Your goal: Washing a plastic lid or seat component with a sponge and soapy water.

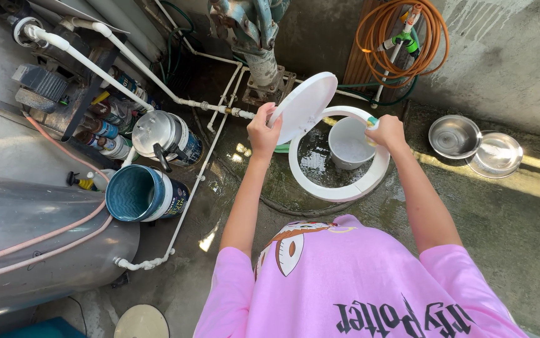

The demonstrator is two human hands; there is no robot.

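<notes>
My left hand (264, 130) grips the lower edge of a round white plate (303, 105), holding it tilted up on edge. My right hand (388, 131) is closed on a small yellow and green sponge (371, 123) beside the plate's right side. Both hands hover over a large white basin (320, 185) holding water, with a small grey bucket (349, 145) standing inside it.
Two steel bowls (453, 135) (498, 154) lie on the wet concrete to the right. A coiled orange hose (401, 39) hangs on the back wall. On the left lie a blue bucket (138, 194), a steel pot (165, 136), white pipes (101, 72) and a grey tank (25, 244).
</notes>
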